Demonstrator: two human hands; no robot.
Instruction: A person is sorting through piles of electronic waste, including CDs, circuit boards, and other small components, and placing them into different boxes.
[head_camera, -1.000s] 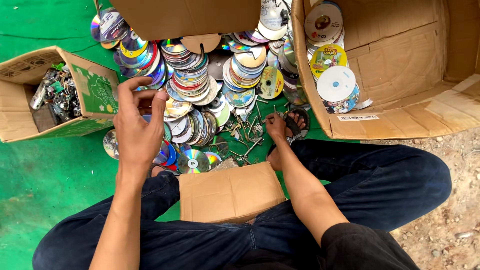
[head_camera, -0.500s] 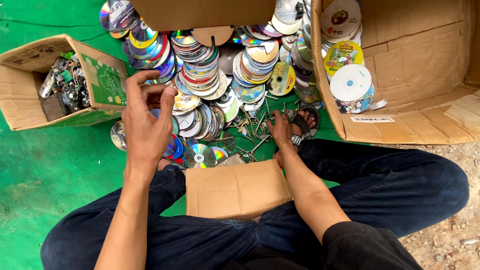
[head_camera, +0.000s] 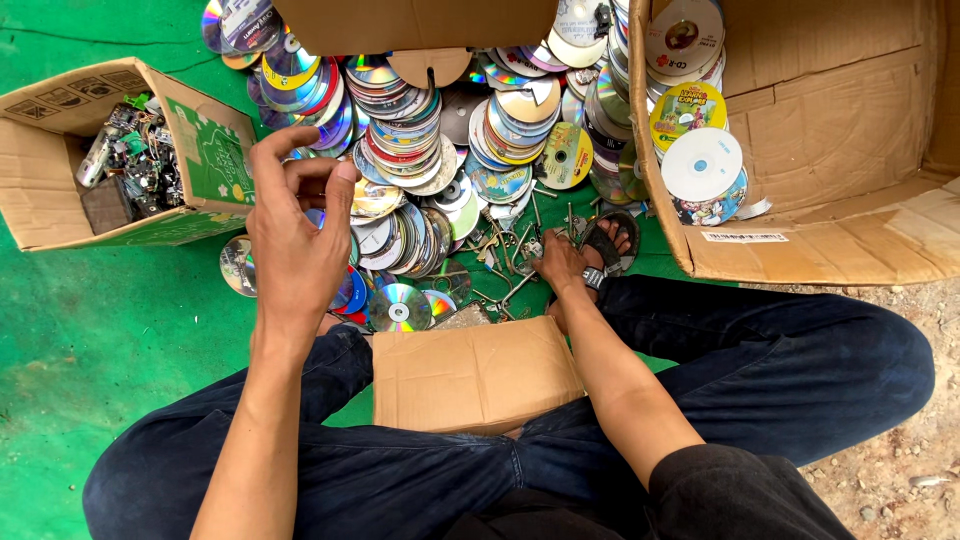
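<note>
Green matting bears stacked shiny discs (head_camera: 420, 170); left hand (head_camera: 295, 245) lifted at nine o'clock, fingers pinched, contents unclear; right hand (head_camera: 560, 265) picks among metal scraps (head_camera: 505, 275), grip hidden.

Single head-worn cam, looking steeply down from close above seated person's lap, facing fwd over crossed legs to disc pile (head_camera: 440, 150) and cardboard boxes beyond.

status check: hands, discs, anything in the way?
Left hand raised over the disc pile, fingers curled, grip contents unclear. Right hand down on small metal parts by the sandal. Cardboard piece lies between the knees.
</note>
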